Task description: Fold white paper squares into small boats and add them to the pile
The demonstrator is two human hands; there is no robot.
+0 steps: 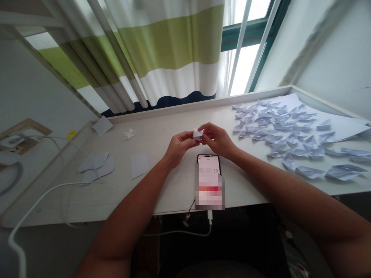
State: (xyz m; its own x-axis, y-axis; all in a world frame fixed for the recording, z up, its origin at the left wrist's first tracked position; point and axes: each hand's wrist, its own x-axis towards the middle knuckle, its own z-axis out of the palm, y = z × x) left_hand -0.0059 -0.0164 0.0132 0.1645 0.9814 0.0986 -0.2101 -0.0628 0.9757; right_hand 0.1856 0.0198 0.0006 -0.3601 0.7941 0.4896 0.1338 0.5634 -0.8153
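Between my two hands, just above the white table (171, 193), is a small piece of folded white paper (198, 134). My left hand (181, 146) pinches its left side with thumb and fingers. The fingers of my right hand (216, 138) are closed on its right side. Parts of the paper are hidden behind the fingertips. Right below my hands a phone (208, 181) lies screen up, its display partly blurred out. Many folded paper boats (284, 127) are spread over the table to the right of my right hand.
Loose paper sheets (98, 166) and a single sheet (139, 165) lie left of my arms. Farther back are a crumpled paper scrap (128, 134) and another sheet (102, 125). A white cable (55, 187) loops over the left side. Larger sheets (344, 123) rest under the boats.
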